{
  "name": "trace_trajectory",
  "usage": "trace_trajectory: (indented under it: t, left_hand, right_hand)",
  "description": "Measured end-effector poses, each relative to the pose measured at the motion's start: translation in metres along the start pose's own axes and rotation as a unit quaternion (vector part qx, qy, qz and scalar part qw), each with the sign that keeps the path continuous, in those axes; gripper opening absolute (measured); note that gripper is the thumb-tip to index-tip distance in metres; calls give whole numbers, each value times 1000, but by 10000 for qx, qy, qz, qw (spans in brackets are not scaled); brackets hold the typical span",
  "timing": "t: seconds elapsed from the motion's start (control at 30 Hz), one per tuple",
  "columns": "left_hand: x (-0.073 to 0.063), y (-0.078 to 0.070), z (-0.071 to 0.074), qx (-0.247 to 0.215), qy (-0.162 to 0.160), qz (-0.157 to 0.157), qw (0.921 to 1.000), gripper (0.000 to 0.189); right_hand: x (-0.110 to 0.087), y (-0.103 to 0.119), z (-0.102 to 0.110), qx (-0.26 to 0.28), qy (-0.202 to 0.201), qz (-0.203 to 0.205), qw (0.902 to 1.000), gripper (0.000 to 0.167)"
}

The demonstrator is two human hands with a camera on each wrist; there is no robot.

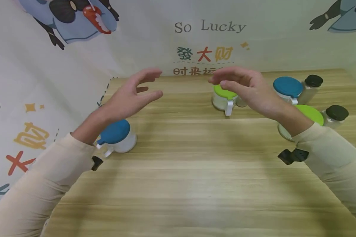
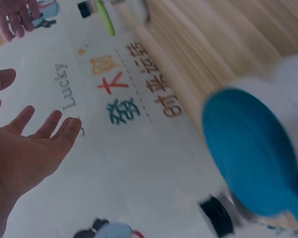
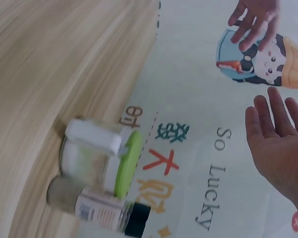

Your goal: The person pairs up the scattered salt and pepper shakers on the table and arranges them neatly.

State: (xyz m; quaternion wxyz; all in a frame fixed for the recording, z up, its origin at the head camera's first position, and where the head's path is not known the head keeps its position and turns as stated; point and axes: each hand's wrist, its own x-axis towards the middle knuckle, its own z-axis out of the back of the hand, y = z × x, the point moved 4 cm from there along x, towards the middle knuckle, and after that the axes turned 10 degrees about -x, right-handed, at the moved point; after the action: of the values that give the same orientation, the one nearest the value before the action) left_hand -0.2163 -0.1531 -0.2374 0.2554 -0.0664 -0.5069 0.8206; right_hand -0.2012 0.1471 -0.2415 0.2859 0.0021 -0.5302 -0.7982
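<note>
Both hands hover above the table with fingers spread a little and nothing in them. My left hand point(image 1: 129, 93) is over the left side, palm facing inward, and its forearm partly covers a jar with a blue lid point(image 1: 116, 131). My right hand point(image 1: 247, 87) hangs over a jar with a green lid point(image 1: 223, 93), overlapping its lid in the head view. In the right wrist view, a clear bottle with a black cap point(image 3: 137, 219) and a printed label stands beside that green-lidded jar point(image 3: 129, 163). Another black-capped bottle point(image 2: 216, 216) shows by the blue lid point(image 2: 251, 148) in the left wrist view.
On the right stand another blue-lidded jar point(image 1: 287, 86) and a green-lidded jar point(image 1: 312, 113) partly behind my right forearm, each beside a black-capped bottle point(image 1: 336, 113). A white printed cloth point(image 1: 148, 39) borders the wood-grain table point(image 1: 190, 177) at the back and left.
</note>
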Motion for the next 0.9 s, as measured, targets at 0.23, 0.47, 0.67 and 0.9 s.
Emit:
trace_trajectory:
  t: [0.23,0.47,0.67,0.9]
  left_hand:
    - [-55,27,34,330,52,477,9983,40]
    - [-96,68,43,1087,571,973,9877,40]
    - [-114,81,42,1699,603,958,9789,49]
    - [-126,82,37,2462,529,486,9665,50]
  right_hand:
    - [33,0,-43,234,545,146,9981,31]
    - [61,-17,-100,572,915,-200,9940,30]
    - [78,-35,-145,-109,1320,-310,9907,32]
    - [103,-38,-185,-314,1541,-202,9874,34]
